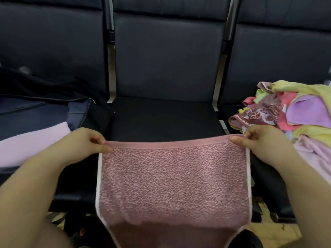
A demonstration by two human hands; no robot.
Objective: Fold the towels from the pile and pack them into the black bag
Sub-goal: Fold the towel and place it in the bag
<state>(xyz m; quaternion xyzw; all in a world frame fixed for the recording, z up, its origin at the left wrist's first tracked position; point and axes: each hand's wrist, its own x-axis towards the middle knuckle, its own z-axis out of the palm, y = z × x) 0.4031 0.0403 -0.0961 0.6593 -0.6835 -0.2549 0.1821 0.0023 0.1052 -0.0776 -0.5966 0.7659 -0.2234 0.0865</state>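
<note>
A row of dark padded seats (166,56) fills the view; the middle seat (161,117) lies bare between the black bag (44,108) on the left seat and the towel pile (293,111) on the right. A folded pale pink towel (30,144) rests in the bag. The mottled pink towel (173,179), white-edged, hangs over the middle seat's front edge, its top corners pinched by the left hand (80,145) and right hand (265,142).

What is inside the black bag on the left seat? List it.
Inside the open black bag, one light pink folded towel lies on the dark blue lining. The left hand and forearm cover the bag's near part, so anything under the towel or there cannot be seen.
</note>
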